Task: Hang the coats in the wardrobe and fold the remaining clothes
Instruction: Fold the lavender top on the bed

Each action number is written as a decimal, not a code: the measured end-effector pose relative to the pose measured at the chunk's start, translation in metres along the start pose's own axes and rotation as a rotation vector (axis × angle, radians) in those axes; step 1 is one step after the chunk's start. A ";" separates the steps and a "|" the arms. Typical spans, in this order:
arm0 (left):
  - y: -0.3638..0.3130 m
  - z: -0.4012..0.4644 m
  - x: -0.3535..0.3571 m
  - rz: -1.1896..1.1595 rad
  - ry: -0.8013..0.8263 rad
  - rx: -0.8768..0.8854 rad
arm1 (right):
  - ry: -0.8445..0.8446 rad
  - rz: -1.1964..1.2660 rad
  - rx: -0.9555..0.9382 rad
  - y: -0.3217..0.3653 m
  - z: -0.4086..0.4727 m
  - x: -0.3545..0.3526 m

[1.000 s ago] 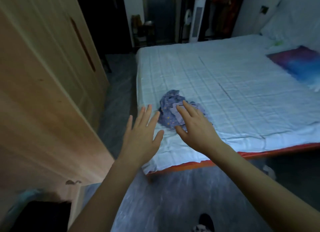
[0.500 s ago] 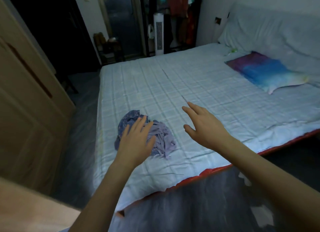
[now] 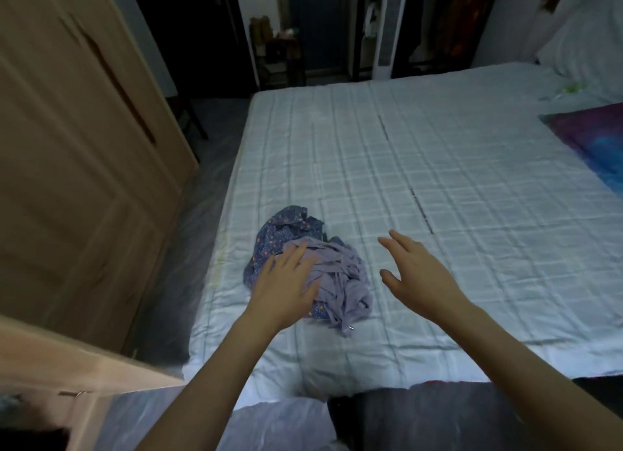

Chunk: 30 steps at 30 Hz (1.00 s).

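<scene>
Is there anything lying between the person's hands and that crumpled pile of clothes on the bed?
Nothing visible. The left hand is already over the pile of clothes; the right hand hovers beside it over bare bedsheet.

Wardrobe (image 3: pixel 84 181) blocks left; bed (image 3: pixel 438 197) open beyond clothes (image 3: pixel 337 275).

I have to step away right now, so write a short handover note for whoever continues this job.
Left hand: open, fingers on the crumpled clothes, no grip yet.
Right hand: open, beside the pile, apart from it.
The clothes lie bunched near the bed edge closest to the wardrobe.
Done: no coats on the bed.
Left: fold this pile.
</scene>
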<state>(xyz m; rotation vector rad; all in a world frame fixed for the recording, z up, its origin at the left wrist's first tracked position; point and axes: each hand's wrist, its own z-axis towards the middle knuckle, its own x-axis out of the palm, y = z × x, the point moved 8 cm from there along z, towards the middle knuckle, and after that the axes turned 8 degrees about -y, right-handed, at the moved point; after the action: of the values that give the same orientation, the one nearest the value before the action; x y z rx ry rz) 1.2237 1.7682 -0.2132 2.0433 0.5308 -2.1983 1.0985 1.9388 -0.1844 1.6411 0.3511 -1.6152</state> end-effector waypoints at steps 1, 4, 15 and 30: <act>0.006 0.010 0.008 0.002 0.026 -0.018 | 0.021 0.001 -0.001 -0.003 0.012 0.008; 0.024 0.047 0.030 -0.014 0.064 -0.050 | 0.087 0.009 0.019 -0.016 0.048 0.031; 0.042 0.150 0.126 -0.097 0.241 -0.056 | 0.323 -0.001 -0.005 -0.047 0.123 0.132; 0.031 0.102 0.329 -0.200 0.477 -0.543 | 0.862 0.089 0.036 -0.108 0.084 0.335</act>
<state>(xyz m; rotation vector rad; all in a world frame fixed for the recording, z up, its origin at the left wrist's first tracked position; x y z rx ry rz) 1.1033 1.7617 -0.5376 2.2382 1.2614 -1.3893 1.0148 1.8429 -0.5232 2.2799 0.6625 -0.7710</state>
